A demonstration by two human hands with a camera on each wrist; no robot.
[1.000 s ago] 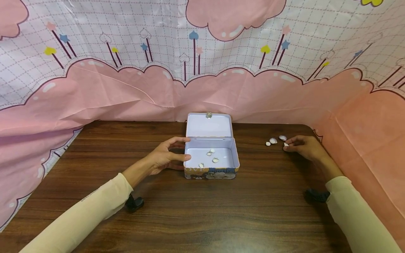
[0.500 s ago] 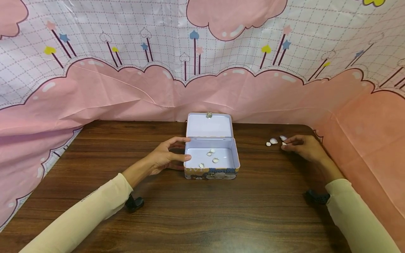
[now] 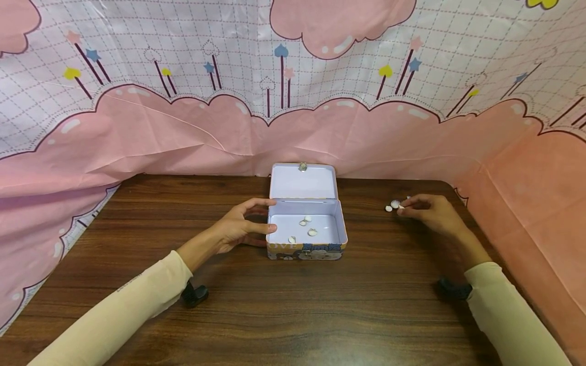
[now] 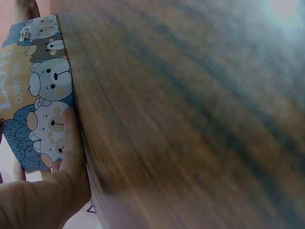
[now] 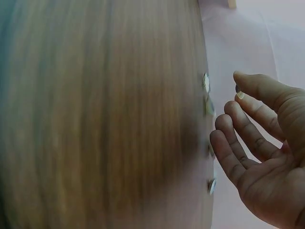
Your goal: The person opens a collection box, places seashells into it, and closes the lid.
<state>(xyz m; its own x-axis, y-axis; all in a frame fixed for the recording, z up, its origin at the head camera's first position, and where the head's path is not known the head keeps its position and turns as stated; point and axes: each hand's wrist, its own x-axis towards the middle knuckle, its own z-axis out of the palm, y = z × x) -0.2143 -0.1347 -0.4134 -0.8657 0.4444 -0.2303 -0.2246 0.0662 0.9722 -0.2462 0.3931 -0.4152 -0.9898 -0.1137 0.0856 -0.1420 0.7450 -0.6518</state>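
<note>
An opened tin box (image 3: pixel 327 253) with a bear print on its outside stands mid-table, its lid raised at the back. Several small white seashells (image 3: pixel 312 232) lie spread over its floor. My left hand (image 3: pixel 235 224) grips the box's left end; in the left wrist view one digit lies along the printed side (image 4: pixel 50 81). To the right, my right hand (image 3: pixel 435 213) pinches a small seashell (image 5: pixel 240 95) between thumb and index finger, held just above the wooden table. Close by its fingertips are loose shells: a small one (image 3: pixel 388 208), a larger one (image 3: pixel 396 204), and one partly hidden behind the fingers.
The dark wooden table (image 3: pixel 293 310) ends at a pink and white printed cloth (image 3: pixel 192 137) that hangs behind it. The same kind of cloth (image 3: pixel 535 193) closes off the right side. The raised lid (image 3: pixel 303 182) stands close to the back cloth.
My right hand has moved left with the pinched shell, coming across the loose shells and covering most of the far one. The left hand and the box have stayed in place.
</note>
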